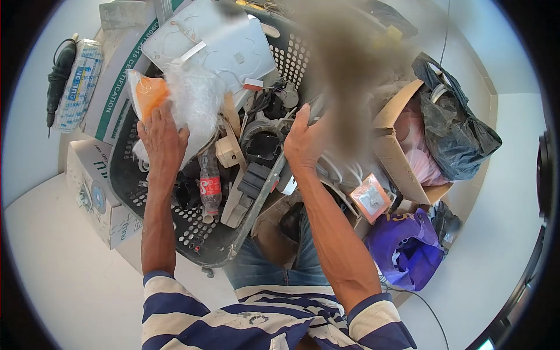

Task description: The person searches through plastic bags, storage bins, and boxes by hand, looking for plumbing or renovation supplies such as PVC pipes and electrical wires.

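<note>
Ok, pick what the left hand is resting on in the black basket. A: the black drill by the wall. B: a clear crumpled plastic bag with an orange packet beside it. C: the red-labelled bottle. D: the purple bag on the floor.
B: the left hand lies on the clear plastic bag next to the orange packet, at the upper left of the black basket.

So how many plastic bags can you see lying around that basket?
3 outside the basket: a black bag at far right, a purple bag below it, and a pink bag inside the cardboard box. More may be hidden under the clutter.
</note>
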A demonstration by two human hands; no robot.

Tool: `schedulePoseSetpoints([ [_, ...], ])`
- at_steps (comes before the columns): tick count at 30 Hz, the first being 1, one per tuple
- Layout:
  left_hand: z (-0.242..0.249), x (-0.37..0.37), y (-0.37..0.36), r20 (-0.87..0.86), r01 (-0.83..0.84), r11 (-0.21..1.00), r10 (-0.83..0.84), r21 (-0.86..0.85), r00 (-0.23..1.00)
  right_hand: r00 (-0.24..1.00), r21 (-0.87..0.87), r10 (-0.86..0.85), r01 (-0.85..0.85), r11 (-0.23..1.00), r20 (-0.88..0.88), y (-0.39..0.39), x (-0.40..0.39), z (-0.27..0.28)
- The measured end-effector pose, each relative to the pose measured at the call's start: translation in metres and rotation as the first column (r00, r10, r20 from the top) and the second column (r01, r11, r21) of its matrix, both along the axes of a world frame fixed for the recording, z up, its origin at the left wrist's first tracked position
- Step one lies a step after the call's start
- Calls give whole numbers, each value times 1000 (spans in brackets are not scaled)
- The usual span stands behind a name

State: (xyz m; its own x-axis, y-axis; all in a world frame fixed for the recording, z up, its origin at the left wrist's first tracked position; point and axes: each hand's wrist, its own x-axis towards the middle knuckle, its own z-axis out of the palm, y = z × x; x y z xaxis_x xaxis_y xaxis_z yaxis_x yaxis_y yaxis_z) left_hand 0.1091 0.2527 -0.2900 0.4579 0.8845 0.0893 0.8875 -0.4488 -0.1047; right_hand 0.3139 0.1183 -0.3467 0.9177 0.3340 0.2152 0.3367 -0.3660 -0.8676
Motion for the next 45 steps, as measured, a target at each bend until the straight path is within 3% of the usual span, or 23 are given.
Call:
schedulePoseSetpoints([
  [1, 8, 9, 1, -1, 4, 1000, -4, 2, 1000, 1000, 6, 2, -2, 1000, 9, 0, -1, 1],
  [3, 26, 30, 0, 205, 141, 990, -144, 28, 968, 1000, 13, 2, -2, 1000, 18, 1, 0, 1],
  [4, 26, 44, 5, 203, 143, 989, -146, 27, 968, 1000, 24, -1, 1, 1000, 20, 1, 1, 0],
  [6, 22, 79, 30, 162, 314, 900, -373, 302, 914, 1000, 40, -6, 5, 999, 21, 1, -1, 0],
  [9, -8, 119, 73, 89, 372, 877, -415, 303, 905, 999, 13, -20, 20, 1000, 25, 1, 0, 1],
  [11, -9, 141, 83, -11, 187, 982, -187, 20, 982, 1000, -19, -14, 14, 1000, 20, -1, 1, 1],
  [12, -9, 140, 86, -11, 201, 979, -200, 23, 980, 999, -17, -28, 28, 999, 20, -1, 1, -1],
  [14, -7, 125, 95, 245, 248, 961, -214, -118, 946, 997, -13, 27, -28, 1000, -77, -2, 3, -4],
  [17, 1, 92, 79, 372, 271, 960, -275, 64, 887, 993, -41, 35, -40, 998, -116, -3, 3, -4],
  [19, 17, 66, 58, 446, 182, 983, -175, 27, 878, 991, -59, 29, -37, 998, -131, -9, -1, -4],
  [22, 39, 50, 33, 417, 118, 987, -152, 108, 896, 985, -49, 42, -51, 997, -168, -8, 0, -4],
  [24, 51, 38, 27, 613, -77, 995, 97, -58, 784, 989, -34, 49, -54, 998, -143, -9, 0, -2],
  [36, 31, 23, 88, 540, 17, 1000, -13, -1, 841, 993, 44, 48, -44, 998, -107, -6, 5, 2],
  [39, 33, 19, 81, 632, -56, 993, 111, -107, 767, 990, 51, 52, -46, 998, -132, -5, 4, 2],
  [41, 33, 17, 85, 681, 102, 978, 51, -183, 730, 991, 54, 30, -23, 998, -131, -3, 3, 1],
  [45, 44, 45, 73, 559, 119, 949, 68, -292, 827, 988, 64, 9, 1, 998, -151, -2, 2, -4],
])
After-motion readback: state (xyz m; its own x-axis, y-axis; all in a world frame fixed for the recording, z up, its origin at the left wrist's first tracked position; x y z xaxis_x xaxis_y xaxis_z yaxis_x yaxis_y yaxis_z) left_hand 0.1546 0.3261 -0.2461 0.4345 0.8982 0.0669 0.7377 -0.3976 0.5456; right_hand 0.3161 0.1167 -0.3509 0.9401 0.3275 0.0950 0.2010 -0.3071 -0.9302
